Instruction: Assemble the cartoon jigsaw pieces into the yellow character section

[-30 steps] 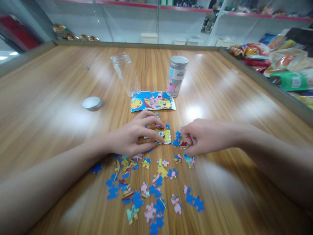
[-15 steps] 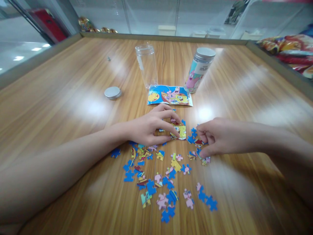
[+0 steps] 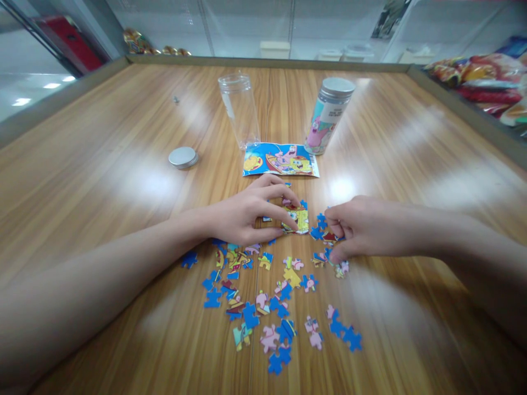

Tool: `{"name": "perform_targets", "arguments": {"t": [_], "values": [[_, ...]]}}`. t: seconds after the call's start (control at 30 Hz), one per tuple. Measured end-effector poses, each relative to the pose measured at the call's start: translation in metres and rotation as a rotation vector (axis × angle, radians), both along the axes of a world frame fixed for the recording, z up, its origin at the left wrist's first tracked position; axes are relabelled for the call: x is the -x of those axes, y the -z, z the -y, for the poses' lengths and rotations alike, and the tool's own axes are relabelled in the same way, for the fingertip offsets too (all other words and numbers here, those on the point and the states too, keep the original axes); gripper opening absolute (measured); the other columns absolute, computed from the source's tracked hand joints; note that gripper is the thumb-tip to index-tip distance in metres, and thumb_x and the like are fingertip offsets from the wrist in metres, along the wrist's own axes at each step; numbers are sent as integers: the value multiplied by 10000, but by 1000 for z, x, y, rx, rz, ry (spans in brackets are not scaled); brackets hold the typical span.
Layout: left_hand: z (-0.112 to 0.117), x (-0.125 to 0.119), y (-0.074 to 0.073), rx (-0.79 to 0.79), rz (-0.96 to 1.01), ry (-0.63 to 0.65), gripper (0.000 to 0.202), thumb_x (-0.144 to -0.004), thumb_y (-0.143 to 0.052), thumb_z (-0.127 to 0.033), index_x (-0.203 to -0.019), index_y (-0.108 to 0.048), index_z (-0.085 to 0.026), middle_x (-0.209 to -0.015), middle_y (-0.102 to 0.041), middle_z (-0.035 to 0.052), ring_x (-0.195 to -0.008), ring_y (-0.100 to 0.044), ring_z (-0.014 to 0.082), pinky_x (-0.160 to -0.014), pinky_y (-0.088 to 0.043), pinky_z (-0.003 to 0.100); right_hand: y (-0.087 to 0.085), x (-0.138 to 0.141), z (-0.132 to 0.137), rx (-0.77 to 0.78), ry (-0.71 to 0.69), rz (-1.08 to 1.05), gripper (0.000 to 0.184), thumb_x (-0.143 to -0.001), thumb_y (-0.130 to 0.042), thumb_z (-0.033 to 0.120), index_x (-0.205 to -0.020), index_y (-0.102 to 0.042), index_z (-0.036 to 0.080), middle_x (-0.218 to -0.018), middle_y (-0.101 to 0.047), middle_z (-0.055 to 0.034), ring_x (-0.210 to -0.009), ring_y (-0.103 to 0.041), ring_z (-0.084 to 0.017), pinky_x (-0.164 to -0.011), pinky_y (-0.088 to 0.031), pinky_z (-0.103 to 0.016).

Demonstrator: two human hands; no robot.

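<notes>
My left hand [image 3: 247,216] rests on the wooden table [image 3: 102,175], its fingers and thumb pinched round a small joined block of puzzle pieces [image 3: 297,219], mostly yellow. My right hand [image 3: 362,227] is curled just to the right, fingertips pinching a piece in a small cluster of blue and red pieces [image 3: 327,236]. Several loose puzzle pieces [image 3: 272,307], blue, pink and yellow, lie scattered in front of both hands. A printed reference picture [image 3: 280,161] lies flat beyond my left hand.
An empty clear plastic tube [image 3: 239,109] stands behind the picture, with its silver lid [image 3: 183,157] lying to the left. A lidded tube with a cartoon label [image 3: 327,115] stands at the right. Colourful snack bags [image 3: 481,77] lie beyond the table's right rim.
Both hands stay in place on their pieces; my right fingers have closed a little tighter on the blue and red cluster. The view has shifted slightly.
</notes>
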State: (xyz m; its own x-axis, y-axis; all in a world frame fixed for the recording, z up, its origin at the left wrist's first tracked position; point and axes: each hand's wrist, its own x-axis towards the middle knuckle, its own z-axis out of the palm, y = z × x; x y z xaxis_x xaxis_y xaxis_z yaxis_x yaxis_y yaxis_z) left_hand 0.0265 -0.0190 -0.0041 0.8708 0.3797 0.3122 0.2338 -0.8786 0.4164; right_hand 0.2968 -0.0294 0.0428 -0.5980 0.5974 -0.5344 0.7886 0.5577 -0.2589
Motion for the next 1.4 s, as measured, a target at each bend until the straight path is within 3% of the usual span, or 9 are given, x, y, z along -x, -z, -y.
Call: {"name": "perform_targets", "arguments": {"t": [0.77,1.0,1.2,1.3,1.4], "values": [[-1,0,-1,-2,-16,-1,234,-885,-663,-278,-1104,-744,-293,-1259,-604,79,-1216,-453,267,-1136,-349,485,-2,-2,2,-2,-8,18,406,-753,-716,594,-798,-620,202,-674,-637,5,-545,-534,-141,-488,-287,-241],[-1,1,0,5,-11,2,236,-890,-658,-280,-1109,-747,-288,-1261,-599,83,-1216,-451,266,-1136,-345,482,-5,0,6,22,0,-21,327,-841,-661,512,-814,-621,188,-696,-636,-8,-567,-549,-139,-512,-294,-240],[0,0,-1,17,-9,-4,232,-887,-660,-259,-1099,-748,-290,-1254,-603,80,-1220,-455,262,-1134,-354,477,-15,-7,13,125,-50,-79,374,-860,-644,570,-884,-634,196,-747,-644,-7,-592,-558,-151,-520,-336,-244],[0,1,-1,20,-10,-5,233,-877,-670,-245,-1092,-745,-294,-1269,-603,74,-1229,-461,262,-1144,-343,490,-8,-13,30,46,-89,-188,529,-775,-708,673,-1007,-639,203,-882,-669,-25,-719,-624,-192,-594,-427,-271],[0,1,0,26,10,0,234,-866,-686,-237,-1084,-741,-299,-1274,-611,63,-1233,-468,261,-1146,-339,501,5,-19,53,-210,-162,-301,675,-744,-706,732,-1103,-633,165,-987,-675,-82,-849,-653,-253,-730,-492,-339]]}}
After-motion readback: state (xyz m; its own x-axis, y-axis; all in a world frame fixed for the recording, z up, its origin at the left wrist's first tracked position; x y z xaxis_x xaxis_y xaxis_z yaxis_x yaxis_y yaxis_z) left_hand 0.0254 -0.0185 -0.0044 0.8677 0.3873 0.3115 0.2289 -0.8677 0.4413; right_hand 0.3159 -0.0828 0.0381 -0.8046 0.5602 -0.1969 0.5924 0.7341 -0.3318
